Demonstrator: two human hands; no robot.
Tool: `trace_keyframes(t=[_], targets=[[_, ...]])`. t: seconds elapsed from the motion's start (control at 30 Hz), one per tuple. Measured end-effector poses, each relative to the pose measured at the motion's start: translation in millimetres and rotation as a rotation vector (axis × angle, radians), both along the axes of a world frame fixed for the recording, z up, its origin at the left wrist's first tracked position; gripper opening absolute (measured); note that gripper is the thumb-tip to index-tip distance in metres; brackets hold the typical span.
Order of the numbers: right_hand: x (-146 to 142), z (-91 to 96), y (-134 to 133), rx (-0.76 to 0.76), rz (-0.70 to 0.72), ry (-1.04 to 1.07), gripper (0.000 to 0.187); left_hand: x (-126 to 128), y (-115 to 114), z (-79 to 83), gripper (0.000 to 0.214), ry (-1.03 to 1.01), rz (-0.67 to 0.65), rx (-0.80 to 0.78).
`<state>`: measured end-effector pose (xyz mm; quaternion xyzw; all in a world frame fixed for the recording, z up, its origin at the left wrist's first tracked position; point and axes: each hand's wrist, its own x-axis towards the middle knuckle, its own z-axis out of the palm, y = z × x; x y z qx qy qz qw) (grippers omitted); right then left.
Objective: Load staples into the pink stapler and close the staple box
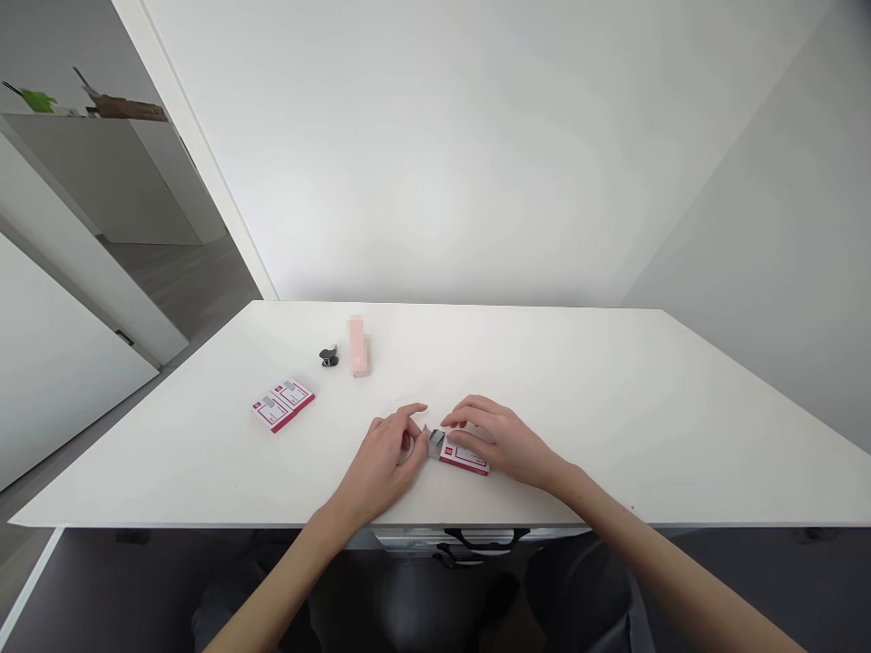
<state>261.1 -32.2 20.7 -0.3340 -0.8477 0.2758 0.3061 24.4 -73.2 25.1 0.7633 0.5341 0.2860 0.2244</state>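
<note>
A small white-and-red box lies on the white table, its grey flap end open to the left. Something dark and shiny shows at that open end, too small to make out. My right hand is closed over the box from the right, thumb and fingers on its top and far edge. At the other end, my left hand pinches the grey flap between thumb and curled finger, with its index finger stretched out above. Part of the box is hidden under the right hand.
Two similar white-and-red boxes lie side by side at the left of the table. Behind them are a small black object and a blurred pink box. Black handles show below the front edge. A wall stands behind.
</note>
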Motion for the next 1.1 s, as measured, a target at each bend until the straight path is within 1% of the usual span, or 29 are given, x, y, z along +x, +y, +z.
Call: trace_keyframes(t=[0.1,0.2,0.33,0.47,0.63,0.77,0.9,0.97,1.03,1.1], targets=[[20,-2.2,-13,-0.056,-0.039,-0.027,0.021,0,0,-0.7,0.036,-0.001,-0.002,-0.005],[33,-4.8,-26,-0.055,-0.076,-0.061,0.027,0,1,-0.7,0.036,-0.003,-0.006,-0.011],[27,-4.3,-34,-0.010,-0.078,-0.102,0.038,1,2,1.2,0.035,-0.001,-0.014,-0.009],[11,-3.3,-31,0.048,-0.078,-0.134,0.047,1,1,1.9,0.036,0.003,-0.023,-0.014],[2,-4.6,-28,0.108,-0.039,-0.173,0.036,2,1,1.0,0.037,0.004,-0.028,-0.024],[8,-4.8,-30,0.103,-0.048,-0.161,0.035,3,1,0.9,0.038,0.002,-0.030,-0.023],[20,-6.8,-36,0.109,-0.065,-0.167,0.047,4,2,1.1,0.039,-0.017,-0.032,-0.044],[26,-10.1,-40,0.124,-0.096,-0.172,0.051,4,3,0.4,0.039,-0.023,-0.033,-0.054],[31,-14.4,-43,0.132,-0.146,-0.175,0.050,4,4,-0.9,0.039,-0.027,-0.028,-0.061],[34,-18.1,-46,0.122,-0.191,-0.172,0.044,4,5,-2.4,0.038,-0.031,-0.020,-0.068]])
